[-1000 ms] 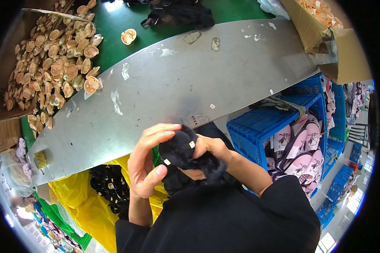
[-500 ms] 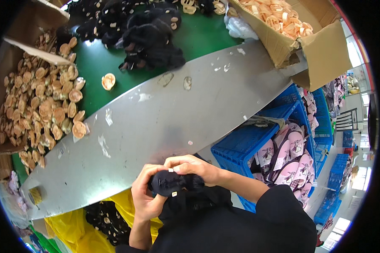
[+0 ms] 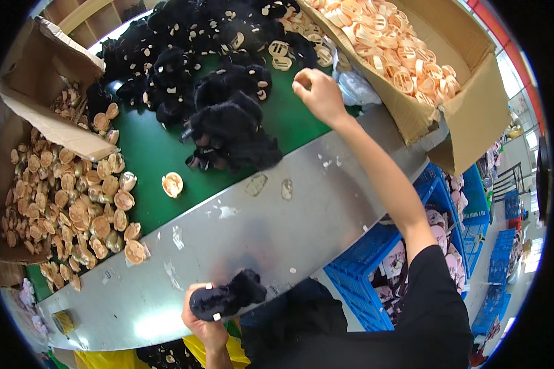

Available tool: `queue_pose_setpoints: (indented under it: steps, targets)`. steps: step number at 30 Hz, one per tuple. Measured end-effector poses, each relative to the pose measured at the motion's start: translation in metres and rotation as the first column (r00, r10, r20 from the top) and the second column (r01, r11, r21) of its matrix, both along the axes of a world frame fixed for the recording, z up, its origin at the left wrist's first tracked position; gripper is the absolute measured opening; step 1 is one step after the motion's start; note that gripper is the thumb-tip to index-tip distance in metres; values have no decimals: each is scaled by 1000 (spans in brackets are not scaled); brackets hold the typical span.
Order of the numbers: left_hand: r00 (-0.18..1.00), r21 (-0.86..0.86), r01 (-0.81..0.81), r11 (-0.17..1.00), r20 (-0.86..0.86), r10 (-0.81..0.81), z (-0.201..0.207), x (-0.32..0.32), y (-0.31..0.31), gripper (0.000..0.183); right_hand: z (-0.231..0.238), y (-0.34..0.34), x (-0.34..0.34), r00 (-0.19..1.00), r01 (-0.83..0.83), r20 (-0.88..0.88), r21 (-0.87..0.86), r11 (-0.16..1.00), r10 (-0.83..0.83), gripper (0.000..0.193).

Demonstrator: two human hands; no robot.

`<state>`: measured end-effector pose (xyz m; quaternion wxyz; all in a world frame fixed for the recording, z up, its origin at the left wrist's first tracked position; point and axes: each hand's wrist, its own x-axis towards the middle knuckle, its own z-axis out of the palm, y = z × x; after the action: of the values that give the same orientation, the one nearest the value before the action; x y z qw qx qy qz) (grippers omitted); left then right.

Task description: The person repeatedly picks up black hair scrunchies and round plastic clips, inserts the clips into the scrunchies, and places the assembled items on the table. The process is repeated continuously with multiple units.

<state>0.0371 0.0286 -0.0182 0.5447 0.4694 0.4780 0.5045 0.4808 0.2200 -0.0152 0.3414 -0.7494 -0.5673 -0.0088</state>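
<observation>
A black furry piece [image 3: 231, 296] with small pale tabs at its edge lies in my left hand [image 3: 204, 323], whose fingers are closed round its left end. It is held over the near edge of the metal tabletop. My right hand [image 3: 320, 95] is stretched out over the green surface, fingers curled and nothing visible in them. Nearest to it are pale slotted plastic discs [image 3: 281, 63] and a clear plastic bag [image 3: 357, 89]. Left of that hand is a heap of black furry pieces [image 3: 228, 117], many with pale tabs.
A cardboard box [image 3: 474, 117] full of peach slotted plastic parts [image 3: 406, 55] stands at the far right. Round gold-and-peach shells [image 3: 74, 203] spill from another carton [image 3: 49, 104] at left; one shell [image 3: 172, 184] lies apart. Blue crates [image 3: 357, 277] with pink slippers stand right of the table.
My right hand has left the black furry piece and reached far forward. My left hand keeps the piece, now a little lower and left. The view has tilted to show more of the table's far side.
</observation>
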Motion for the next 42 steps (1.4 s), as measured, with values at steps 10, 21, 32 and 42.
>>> queue_pose_setpoints:
  steps: [10, 21, 32, 42]
  targets:
    - [992, -75, -80, 994, -108, 72, -24, -16, 8, 54, -46, 103, 45, 980, 35, 192, 53, 998, -44, 24]
    - [888, -145, 316, 938, 393, -238, 7, -2, -4, 55, 70, -148, -161, 538, -837, -86, 65, 544, 838, 15]
    - [963, -54, 263, 963, 82, -258, 46, -7, -53, 16, 79, -201, -287, 339, -890, -372, 170, 423, 864, 19]
    - [946, -27, 314, 949, 88, -311, 38, -29, -56, 16, 77, -194, -305, 389, -919, -110, -109, 378, 915, 28]
